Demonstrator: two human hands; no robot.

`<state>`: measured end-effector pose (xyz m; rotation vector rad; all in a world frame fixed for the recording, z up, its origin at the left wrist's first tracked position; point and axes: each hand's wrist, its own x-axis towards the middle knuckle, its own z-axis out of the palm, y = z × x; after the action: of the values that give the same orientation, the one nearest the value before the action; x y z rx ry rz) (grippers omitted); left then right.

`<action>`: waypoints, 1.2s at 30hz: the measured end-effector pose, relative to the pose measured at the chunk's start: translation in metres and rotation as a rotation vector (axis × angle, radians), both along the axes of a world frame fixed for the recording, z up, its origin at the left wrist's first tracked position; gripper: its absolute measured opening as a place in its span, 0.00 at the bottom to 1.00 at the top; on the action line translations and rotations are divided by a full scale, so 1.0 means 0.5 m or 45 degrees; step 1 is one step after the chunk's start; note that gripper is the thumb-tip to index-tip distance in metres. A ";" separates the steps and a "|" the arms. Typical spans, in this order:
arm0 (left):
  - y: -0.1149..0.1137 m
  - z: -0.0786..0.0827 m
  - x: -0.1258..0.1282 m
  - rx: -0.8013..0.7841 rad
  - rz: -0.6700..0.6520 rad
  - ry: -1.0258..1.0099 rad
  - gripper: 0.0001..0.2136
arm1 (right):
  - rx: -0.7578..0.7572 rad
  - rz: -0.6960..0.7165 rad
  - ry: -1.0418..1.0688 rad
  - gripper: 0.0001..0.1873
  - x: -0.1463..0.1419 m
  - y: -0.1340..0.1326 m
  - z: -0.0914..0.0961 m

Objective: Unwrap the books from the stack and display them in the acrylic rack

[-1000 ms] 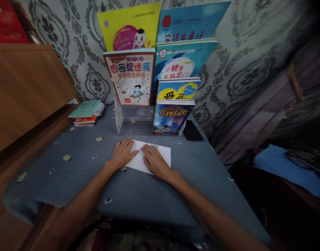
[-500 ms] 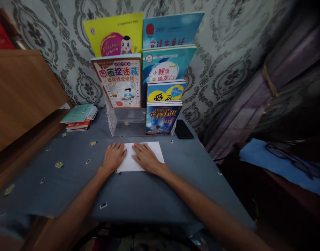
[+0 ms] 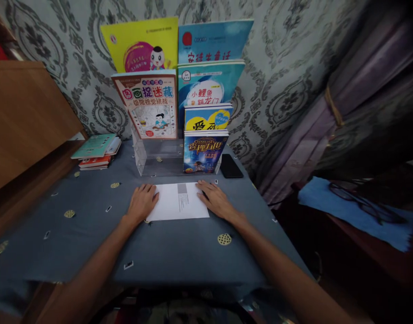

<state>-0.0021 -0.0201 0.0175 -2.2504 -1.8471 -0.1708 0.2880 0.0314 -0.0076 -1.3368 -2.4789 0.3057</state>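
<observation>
A white sheet of paper [image 3: 169, 202] lies flat on the grey-blue tablecloth [image 3: 179, 252], with a grey block and small print toward its right half. My left hand [image 3: 142, 202] rests palm down at the paper's left edge, its fingers stretched forward and the thumb near the sheet. On the other side, my right hand [image 3: 217, 200] lies flat over the right edge, fingers extended and touching the paper's upper right corner. Neither hand grips anything.
Behind the paper, a clear acrylic stand [image 3: 159, 165] holds several upright books [image 3: 204, 153]. A black phone [image 3: 231, 166] lies to its right. Stacked books [image 3: 96, 150] sit at the back left, beside a wooden panel [image 3: 27, 121]. Glasses [image 3: 365, 202] rest on a blue cloth [image 3: 324, 198] at right.
My right hand has slid rightward from the paper's middle to its right edge, uncovering the printed part. My left hand stays at the left edge. The view has shifted slightly.
</observation>
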 end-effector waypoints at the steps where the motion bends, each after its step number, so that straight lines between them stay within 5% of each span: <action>1: 0.000 0.001 -0.001 0.003 -0.011 -0.001 0.12 | -0.008 0.009 0.013 0.25 0.004 0.004 0.000; 6: 0.008 0.007 0.015 0.014 -0.157 0.013 0.14 | -0.011 0.001 0.078 0.27 0.005 0.012 0.003; 12: 0.018 -0.001 0.108 -0.127 -0.585 -0.198 0.18 | -0.022 -0.002 0.102 0.28 0.004 0.008 0.006; 20: -0.015 0.012 0.164 -0.300 -0.893 -0.225 0.19 | -0.021 -0.001 0.082 0.27 0.004 0.009 0.003; 30: -0.032 0.006 0.155 -0.325 -0.909 -0.243 0.19 | 0.024 0.005 0.014 0.27 0.007 0.002 0.003; 36: -0.060 -0.010 0.111 -0.338 -0.730 -0.264 0.28 | 0.047 0.036 -0.015 0.26 0.010 0.009 -0.009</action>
<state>0.0531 -0.0500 0.0125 -3.0040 -1.3135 -0.2723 0.2928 0.0359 -0.0122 -1.2933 -2.5027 0.2579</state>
